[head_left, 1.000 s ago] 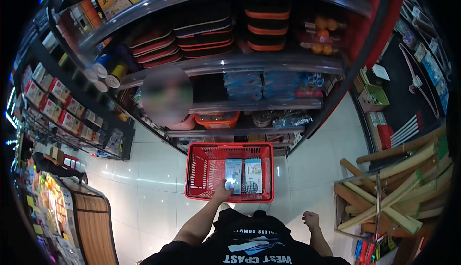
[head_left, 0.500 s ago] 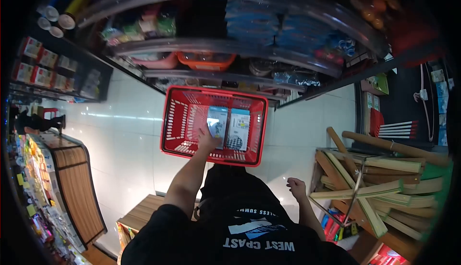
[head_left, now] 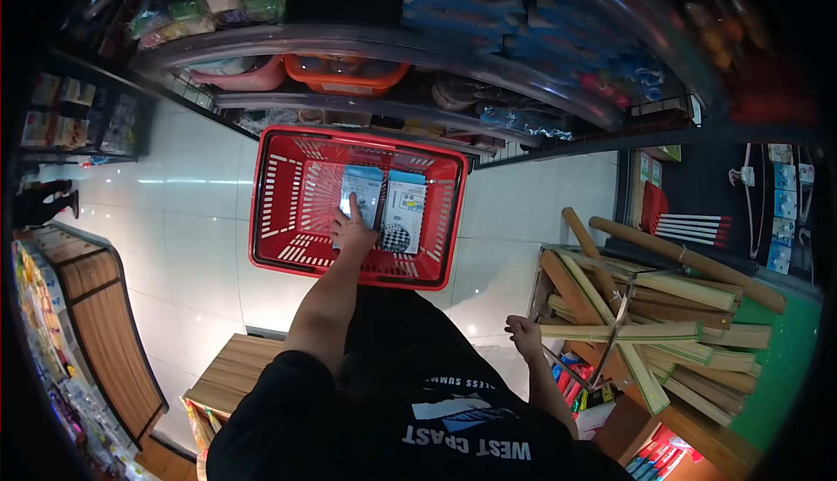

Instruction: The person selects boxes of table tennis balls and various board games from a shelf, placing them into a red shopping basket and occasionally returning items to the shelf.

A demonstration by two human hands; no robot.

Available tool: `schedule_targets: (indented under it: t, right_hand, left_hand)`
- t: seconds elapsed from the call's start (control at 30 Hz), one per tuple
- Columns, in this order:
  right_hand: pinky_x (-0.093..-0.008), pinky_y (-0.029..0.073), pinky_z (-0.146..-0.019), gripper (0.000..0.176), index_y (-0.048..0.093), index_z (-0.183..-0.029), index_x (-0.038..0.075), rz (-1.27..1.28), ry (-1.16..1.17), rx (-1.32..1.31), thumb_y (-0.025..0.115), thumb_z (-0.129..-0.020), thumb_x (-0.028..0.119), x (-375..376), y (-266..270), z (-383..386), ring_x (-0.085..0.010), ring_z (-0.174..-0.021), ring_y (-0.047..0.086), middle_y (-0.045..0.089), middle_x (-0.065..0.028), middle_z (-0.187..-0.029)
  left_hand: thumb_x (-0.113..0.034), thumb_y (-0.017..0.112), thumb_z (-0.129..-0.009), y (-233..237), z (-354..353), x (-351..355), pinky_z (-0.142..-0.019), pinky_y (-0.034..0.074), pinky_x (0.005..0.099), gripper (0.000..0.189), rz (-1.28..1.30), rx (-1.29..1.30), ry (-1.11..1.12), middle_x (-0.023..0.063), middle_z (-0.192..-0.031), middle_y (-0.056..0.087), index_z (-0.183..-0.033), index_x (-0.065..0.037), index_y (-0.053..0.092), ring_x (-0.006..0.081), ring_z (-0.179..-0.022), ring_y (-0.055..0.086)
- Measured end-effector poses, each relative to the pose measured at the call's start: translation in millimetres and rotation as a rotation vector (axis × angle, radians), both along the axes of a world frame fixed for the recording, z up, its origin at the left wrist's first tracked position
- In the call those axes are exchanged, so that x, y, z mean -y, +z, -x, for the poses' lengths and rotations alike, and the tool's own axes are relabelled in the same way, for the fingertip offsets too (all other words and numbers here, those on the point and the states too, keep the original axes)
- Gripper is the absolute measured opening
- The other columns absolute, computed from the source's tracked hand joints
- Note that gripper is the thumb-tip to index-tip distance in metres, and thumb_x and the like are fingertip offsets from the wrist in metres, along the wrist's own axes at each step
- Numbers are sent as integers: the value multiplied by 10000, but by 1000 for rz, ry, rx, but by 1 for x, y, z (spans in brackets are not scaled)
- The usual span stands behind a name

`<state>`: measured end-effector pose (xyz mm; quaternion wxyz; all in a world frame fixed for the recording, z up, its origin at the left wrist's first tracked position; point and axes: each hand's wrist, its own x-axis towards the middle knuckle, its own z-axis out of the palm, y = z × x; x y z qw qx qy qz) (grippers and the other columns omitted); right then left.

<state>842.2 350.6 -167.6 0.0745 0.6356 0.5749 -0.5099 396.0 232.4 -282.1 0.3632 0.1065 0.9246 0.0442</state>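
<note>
A red shopping basket (head_left: 261,259) with slotted walls is in front of my body, below the shelves. Inside it, two boxed packages lie side by side: a left box (head_left: 363,186) and a right box (head_left: 404,211) with a checkered round print. My left hand (head_left: 355,232) reaches into the basket, its fingers apart over the lower part of the left box; whether it touches the box is unclear. Outside the basket, to the right, my right hand (head_left: 524,336) hangs with its fingers curled, and whether it holds anything is too small to tell.
Stocked shelves (head_left: 375,108) run along the top, with an orange basin (head_left: 349,80). Rolled mats (head_left: 689,263) stick out of a rack at right. A wooden-topped stand (head_left: 240,372) is at lower left. Another person's legs (head_left: 44,202) show at far left.
The basket and shelves have shifted left in view. My left hand's fingers now show more clearly spread over the left box. My right hand still hangs outside the basket.
</note>
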Motion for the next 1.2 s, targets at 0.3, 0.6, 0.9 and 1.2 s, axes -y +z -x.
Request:
schedule_targets:
  t: [0.3,0.6,0.9,1.2]
  right_hand:
    - [-261,523,-729,248,652,-1103,-7,-170,376,-417,561,-969,180,-25,-2,139,-137,-834,678,697,-71,-944]
    - [-293,511,-831,491,452,-1338,-8,-44,670,-849,607,-942,239,5,91,285,-182,-1010,630,630,-149,-1151]
    - [-373,483,-888,433,485,-1272,11,-383,543,-868,600,-921,237,-10,194,302,-280,-1037,636,634,-203,-1121]
    - [-324,474,-901,506,414,-1359,-22,-610,643,-889,583,-927,180,-24,326,302,-206,-1056,601,619,-174,-1151]
  left_hand:
    - [-209,839,-565,71,-23,32,-1035,357,531,1219,-641,-103,79,267,-1306,364,-1512,-135,75,467,-1239,383]
    - [-222,857,-634,169,-61,30,-1092,304,455,1197,-1325,49,77,287,-1391,285,-1467,45,40,390,-1295,360]
    - [-144,784,-764,289,-50,25,-944,464,421,1041,-1440,121,61,226,-1417,301,-1490,-37,46,322,-1221,450]
    - [-33,623,-893,370,11,-2,-858,497,306,617,-1700,655,43,123,-1191,574,-1427,6,315,162,-1058,574]
